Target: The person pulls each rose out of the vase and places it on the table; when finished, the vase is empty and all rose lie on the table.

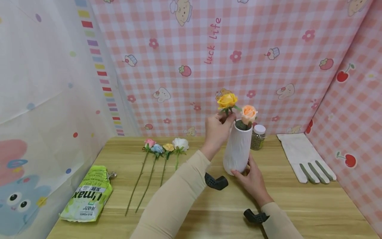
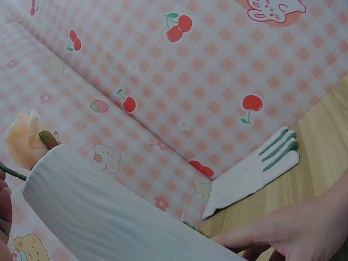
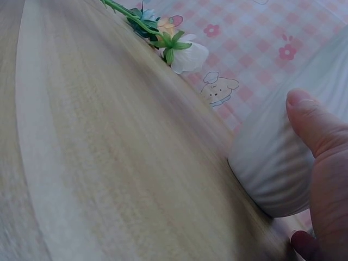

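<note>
At the mouth of a white ribbed vase [image 1: 238, 146], my left hand [image 1: 217, 132] pinches a yellow rose [image 1: 227, 101] just under its bloom. Part of the rose's green stem [image 2: 13, 173] shows at the vase rim in the left wrist view; the rest is hidden. A peach rose [image 1: 249, 114] stands in the vase, its head above the rim. My right hand [image 1: 253, 179] grips the vase low down, thumb on the near side, as the right wrist view also shows.
Left of the vase lie pink [image 1: 150, 143], blue [image 1: 157, 148], pale yellow [image 1: 168, 147] and white [image 1: 180, 144] artificial roses. A green pouch [image 1: 88, 196] lies at far left. Behind the vase stands a white-lidded jar [image 1: 258, 137]; a white glove [image 1: 304, 157] lies at right.
</note>
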A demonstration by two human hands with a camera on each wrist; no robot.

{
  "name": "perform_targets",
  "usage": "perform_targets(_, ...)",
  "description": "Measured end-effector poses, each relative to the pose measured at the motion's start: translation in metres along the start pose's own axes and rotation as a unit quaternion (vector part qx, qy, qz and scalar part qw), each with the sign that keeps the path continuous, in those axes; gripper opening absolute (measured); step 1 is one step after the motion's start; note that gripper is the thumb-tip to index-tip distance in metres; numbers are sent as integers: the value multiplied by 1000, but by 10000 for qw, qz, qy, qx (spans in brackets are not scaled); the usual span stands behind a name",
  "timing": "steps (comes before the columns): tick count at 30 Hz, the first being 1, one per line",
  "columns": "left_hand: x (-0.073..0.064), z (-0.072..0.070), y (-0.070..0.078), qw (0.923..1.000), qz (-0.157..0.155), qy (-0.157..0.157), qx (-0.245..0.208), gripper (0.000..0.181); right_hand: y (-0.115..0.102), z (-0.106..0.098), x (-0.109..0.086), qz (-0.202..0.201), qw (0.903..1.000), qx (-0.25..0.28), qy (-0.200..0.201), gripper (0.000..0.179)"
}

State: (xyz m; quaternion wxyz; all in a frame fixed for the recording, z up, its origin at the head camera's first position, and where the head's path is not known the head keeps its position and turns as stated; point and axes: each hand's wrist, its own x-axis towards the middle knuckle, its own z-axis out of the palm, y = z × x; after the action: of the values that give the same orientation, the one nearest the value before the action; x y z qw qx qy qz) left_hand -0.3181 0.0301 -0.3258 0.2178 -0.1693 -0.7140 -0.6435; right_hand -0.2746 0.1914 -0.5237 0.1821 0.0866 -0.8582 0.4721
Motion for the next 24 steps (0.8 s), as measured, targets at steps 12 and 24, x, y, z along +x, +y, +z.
perform_targets(12, 12, -3, 13, 9964, 389, 405, -640, 17, -2, 0, 0, -81, 9999, 47, 84, 91)
perform_targets(24, 4, -5, 1, 9992, 384, 75, -115, 11, 0, 1, 0, -40, 10000, 3, 46, 90)
